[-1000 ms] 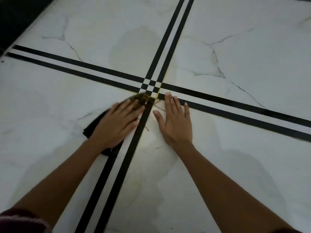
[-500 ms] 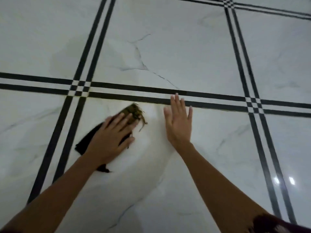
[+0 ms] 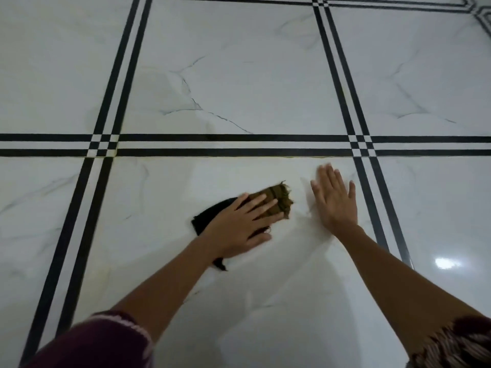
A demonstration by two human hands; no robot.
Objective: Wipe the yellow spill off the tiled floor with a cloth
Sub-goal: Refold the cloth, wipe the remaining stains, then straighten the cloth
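My left hand [image 3: 240,225] presses flat on the cloth [image 3: 276,201] to scrub; right hand [image 3: 335,201], grip wide, braces on the floor [image 3: 239,75] beside the cloth.

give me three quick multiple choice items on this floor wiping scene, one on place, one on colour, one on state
1. Where does the dark cloth with a yellow-stained frayed end lie?
A. on a white marble-look tile
B. across the black stripe crossing
C. in a bucket

2. What colour are the floor's border stripes?
A. red
B. black
C. green

3. How is the right hand?
A. clenched in a fist
B. gripping the cloth
C. open, flat on the floor

Answers: 1 A, the left hand presses it on the tile, clear of the stripes. 2 B, paired black lines. 3 C, fingers spread, beside the cloth, apart from it.
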